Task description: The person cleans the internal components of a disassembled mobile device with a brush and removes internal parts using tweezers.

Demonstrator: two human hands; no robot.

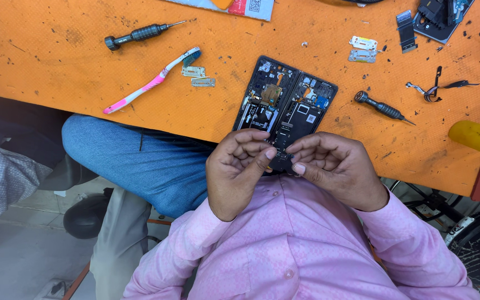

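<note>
An opened foldable phone (284, 105) lies on the orange table (56, 50), its two dark halves side by side with circuit boards and connectors showing. My left hand (237, 169) and my right hand (334, 166) meet at the phone's near edge. Both sets of fingers curl over the bottom end of the phone and pinch at it. Whether a small part sits between the fingertips cannot be told. Pink shirt sleeves cover both arms.
A black screwdriver (140, 34) and a pink toothbrush (151, 83) lie at the left. Small metal plates (198, 76) rest beside the brush, with others (362, 49) farther right. Another screwdriver (383, 108), a flex cable (437, 88) and a yellow handle (476, 138) are at the right. A person's blue-jeaned leg (134, 161) is under the table edge.
</note>
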